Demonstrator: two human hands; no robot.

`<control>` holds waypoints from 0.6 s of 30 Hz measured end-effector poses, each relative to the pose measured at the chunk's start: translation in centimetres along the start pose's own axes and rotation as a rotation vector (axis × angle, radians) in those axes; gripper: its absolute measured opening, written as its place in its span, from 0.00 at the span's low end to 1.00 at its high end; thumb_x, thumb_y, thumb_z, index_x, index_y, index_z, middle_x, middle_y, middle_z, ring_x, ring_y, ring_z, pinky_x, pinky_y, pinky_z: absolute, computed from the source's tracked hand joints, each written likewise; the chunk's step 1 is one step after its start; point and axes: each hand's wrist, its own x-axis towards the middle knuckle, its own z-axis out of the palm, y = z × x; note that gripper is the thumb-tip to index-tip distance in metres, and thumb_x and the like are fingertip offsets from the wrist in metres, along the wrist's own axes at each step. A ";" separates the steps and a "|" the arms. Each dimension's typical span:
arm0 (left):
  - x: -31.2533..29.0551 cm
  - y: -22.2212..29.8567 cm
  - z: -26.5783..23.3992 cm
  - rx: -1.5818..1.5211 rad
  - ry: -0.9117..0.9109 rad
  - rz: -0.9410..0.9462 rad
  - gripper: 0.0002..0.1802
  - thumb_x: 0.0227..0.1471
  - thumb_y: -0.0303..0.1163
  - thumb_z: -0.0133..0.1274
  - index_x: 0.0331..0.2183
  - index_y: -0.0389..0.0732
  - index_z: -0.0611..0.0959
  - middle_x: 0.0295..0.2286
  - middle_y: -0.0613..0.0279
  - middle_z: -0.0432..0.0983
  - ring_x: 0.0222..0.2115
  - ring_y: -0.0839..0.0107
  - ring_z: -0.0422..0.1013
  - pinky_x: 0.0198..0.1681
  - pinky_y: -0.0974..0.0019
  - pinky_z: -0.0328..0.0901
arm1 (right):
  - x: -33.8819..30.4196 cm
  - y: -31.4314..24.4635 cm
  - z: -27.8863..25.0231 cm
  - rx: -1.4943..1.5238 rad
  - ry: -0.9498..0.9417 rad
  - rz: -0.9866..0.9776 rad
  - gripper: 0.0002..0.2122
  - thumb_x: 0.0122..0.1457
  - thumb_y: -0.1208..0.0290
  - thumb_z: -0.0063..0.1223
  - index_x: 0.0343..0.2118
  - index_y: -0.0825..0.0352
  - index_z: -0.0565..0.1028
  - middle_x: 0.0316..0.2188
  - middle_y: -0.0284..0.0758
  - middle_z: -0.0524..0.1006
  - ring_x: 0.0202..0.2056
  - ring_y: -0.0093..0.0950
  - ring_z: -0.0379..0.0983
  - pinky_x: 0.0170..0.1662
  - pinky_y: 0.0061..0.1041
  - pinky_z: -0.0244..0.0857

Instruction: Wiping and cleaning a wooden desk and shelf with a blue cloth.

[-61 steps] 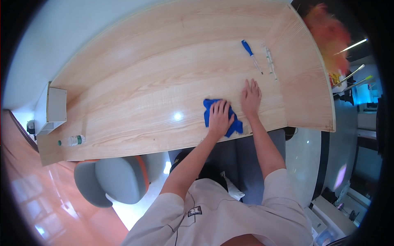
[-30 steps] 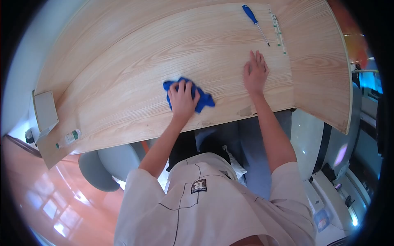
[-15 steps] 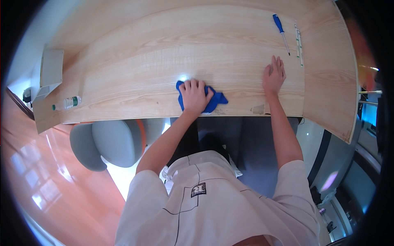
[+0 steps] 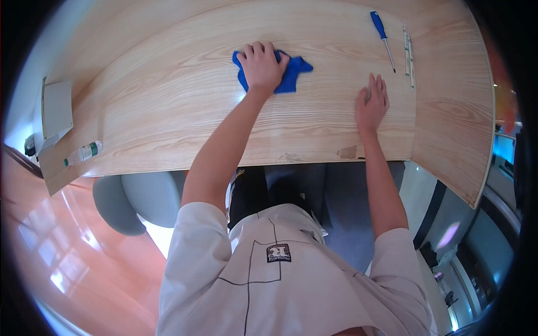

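Observation:
My left hand (image 4: 262, 68) presses a crumpled blue cloth (image 4: 288, 81) onto the light wooden desktop (image 4: 185, 106), fingers curled over it and thumb out to the right. Parts of the cloth stick out on both sides of the hand; its middle is hidden under the palm. Further right, my right hand (image 4: 372, 106) rests on the wood with fingers stretched forward and nothing in it. Beyond its fingertips lies a screwdriver (image 4: 382, 35) with a blue handle, its tip pointing toward me.
Two narrow printed strips (image 4: 408, 56) lie right of the screwdriver. At the far left a clear bottle (image 4: 84, 153) with a green cap lies on its side by a white box-like holder (image 4: 58, 109). A raised wooden panel (image 4: 448, 106) bounds the right; a grey chair (image 4: 148, 196) stands below the desk's front edge.
My left hand has slid the blue cloth away from the front edge toward the middle of the desk. The right hand stays in nearly the same place on the wood.

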 end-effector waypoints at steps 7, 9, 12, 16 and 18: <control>10.0 1.0 2.4 0.078 0.060 -0.197 0.22 0.48 0.49 0.48 0.35 0.39 0.76 0.37 0.53 0.71 0.43 0.54 0.63 0.47 0.49 0.54 | 0.0 0.0 -0.3 -0.031 -0.039 0.015 0.22 0.58 0.67 0.44 0.56 0.63 0.65 0.59 0.43 0.62 0.62 0.37 0.53 0.61 0.38 0.43; 12.5 1.0 1.5 0.068 -0.087 -0.284 0.25 0.49 0.48 0.48 0.42 0.39 0.75 0.44 0.52 0.70 0.50 0.53 0.62 0.51 0.46 0.53 | 0.4 -0.7 -0.3 -0.010 -0.024 0.015 0.22 0.58 0.67 0.44 0.56 0.63 0.65 0.59 0.44 0.62 0.62 0.37 0.53 0.61 0.37 0.43; 13.7 1.1 2.8 0.027 0.042 -0.235 0.23 0.49 0.47 0.48 0.42 0.40 0.76 0.43 0.53 0.70 0.48 0.56 0.62 0.52 0.48 0.53 | 0.3 -0.8 -0.2 0.003 -0.028 0.015 0.22 0.58 0.67 0.44 0.56 0.63 0.65 0.59 0.44 0.61 0.62 0.37 0.53 0.61 0.37 0.42; 13.3 1.0 3.8 0.026 0.193 -0.205 0.23 0.49 0.48 0.47 0.40 0.39 0.76 0.41 0.53 0.72 0.46 0.54 0.64 0.51 0.49 0.53 | 0.0 -0.6 0.2 -0.018 -0.038 0.009 0.22 0.58 0.67 0.44 0.57 0.62 0.65 0.59 0.44 0.61 0.62 0.38 0.53 0.61 0.37 0.42; 11.9 1.5 3.3 0.021 -0.044 -0.182 0.24 0.49 0.50 0.47 0.40 0.40 0.76 0.43 0.52 0.70 0.47 0.53 0.62 0.52 0.49 0.53 | -0.1 0.1 0.2 -0.005 -0.033 0.009 0.22 0.58 0.67 0.44 0.57 0.61 0.65 0.59 0.45 0.61 0.62 0.38 0.53 0.61 0.37 0.42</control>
